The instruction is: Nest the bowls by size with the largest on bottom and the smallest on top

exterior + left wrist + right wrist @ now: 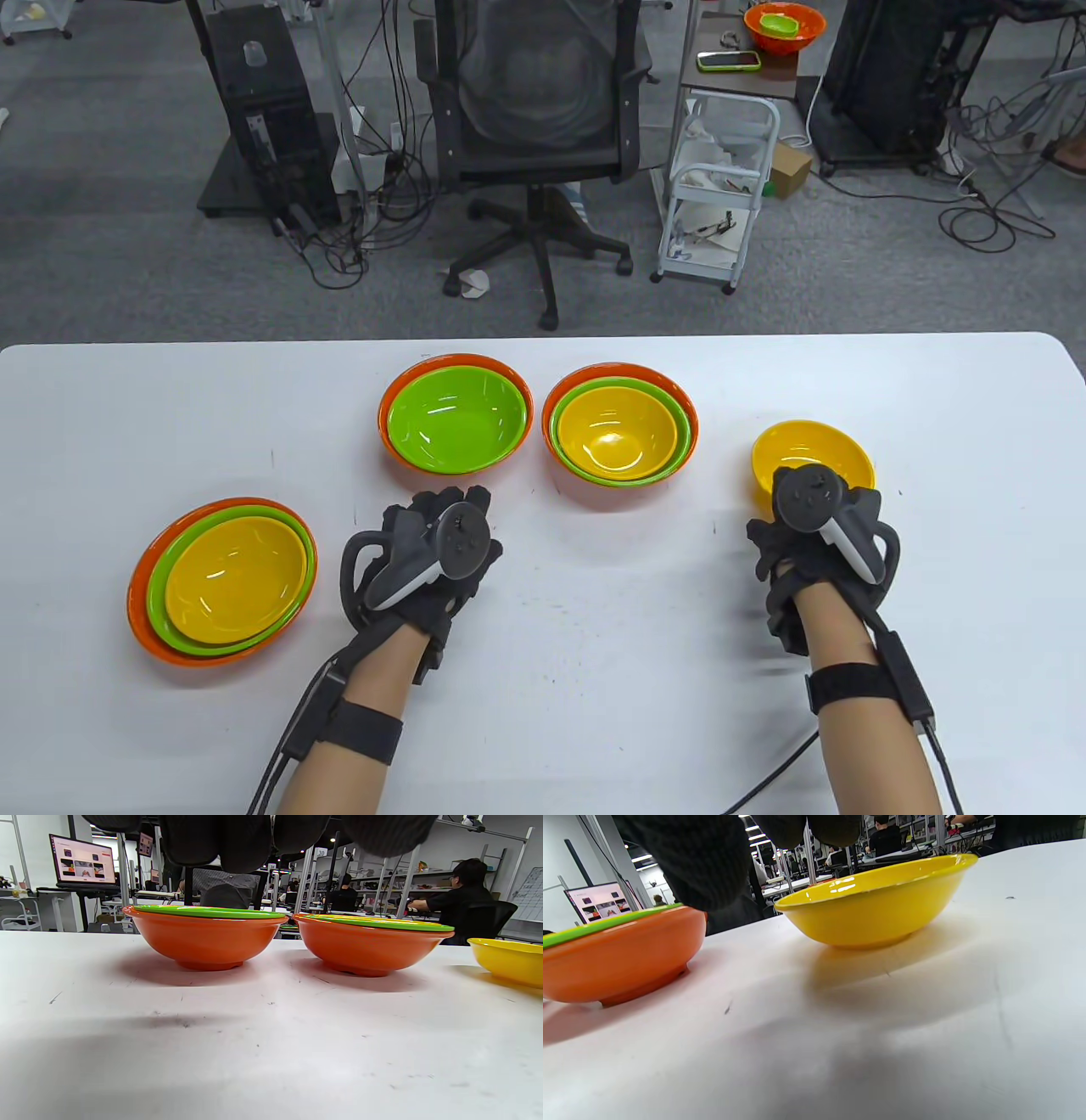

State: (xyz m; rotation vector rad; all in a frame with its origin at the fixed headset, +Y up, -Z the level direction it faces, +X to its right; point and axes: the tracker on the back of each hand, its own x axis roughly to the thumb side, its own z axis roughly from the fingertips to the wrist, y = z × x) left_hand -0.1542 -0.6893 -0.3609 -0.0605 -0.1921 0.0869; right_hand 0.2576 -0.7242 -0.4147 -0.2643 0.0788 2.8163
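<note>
A lone yellow bowl sits upright on the white table at the right; it also shows in the right wrist view. My right hand hovers just in front of it, its fingers above the table and not touching the bowl. An orange bowl with a green bowl inside stands at the middle; in the left wrist view it is at the left. My left hand is empty just in front of it, its fingers off the table.
An orange-green-yellow stack stands between the two hands' bowls, also seen in the left wrist view. Another three-bowl stack sits at the front left. An office chair and a cart stand beyond the table's far edge.
</note>
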